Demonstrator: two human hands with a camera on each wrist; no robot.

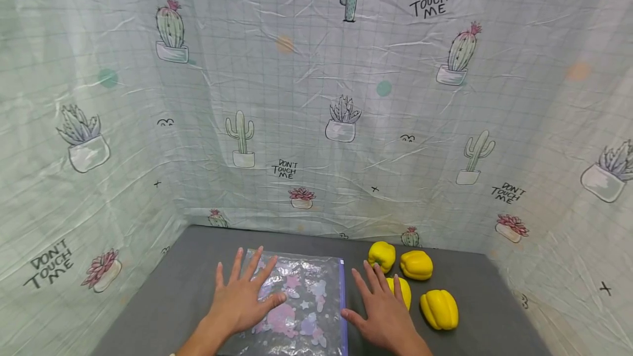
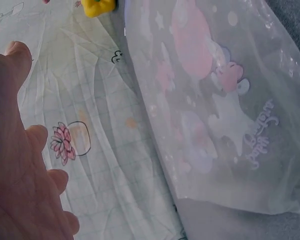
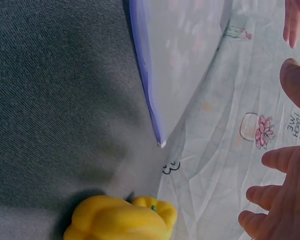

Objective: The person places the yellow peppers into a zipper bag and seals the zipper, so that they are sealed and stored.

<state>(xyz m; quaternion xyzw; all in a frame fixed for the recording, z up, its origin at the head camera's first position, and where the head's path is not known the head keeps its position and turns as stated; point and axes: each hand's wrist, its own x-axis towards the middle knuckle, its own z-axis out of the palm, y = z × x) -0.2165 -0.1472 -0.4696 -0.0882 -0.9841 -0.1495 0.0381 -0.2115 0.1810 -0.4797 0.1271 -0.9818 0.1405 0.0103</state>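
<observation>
- Head view: "DON'T TOUCH ME" repeats across cactus-printed sheeting (image 1: 296,98) around the grey tabletop (image 1: 168,290). A clear printed bag (image 1: 301,305) lies near the middle, four yellow peppers (image 1: 439,310) to its right. The left hand (image 1: 242,300) hovers over the bag's left side, the right hand (image 1: 386,315) by the peppers; each grip is spread wide.
- Left wrist view: looping script (image 2: 264,132) on the bag, hard to read.
- Right wrist view: purple edge (image 3: 144,75) on the bag; the fingers (image 3: 262,196) sit apart from it.

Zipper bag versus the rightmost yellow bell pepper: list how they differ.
The zipper bag lies flat; the rightmost yellow bell pepper is bulging and lobed. The bag is translucent with pastel prints and a purple edge; the pepper is plain yellow. The bag is larger than the pepper. Both lie on the gray tabletop.
</observation>
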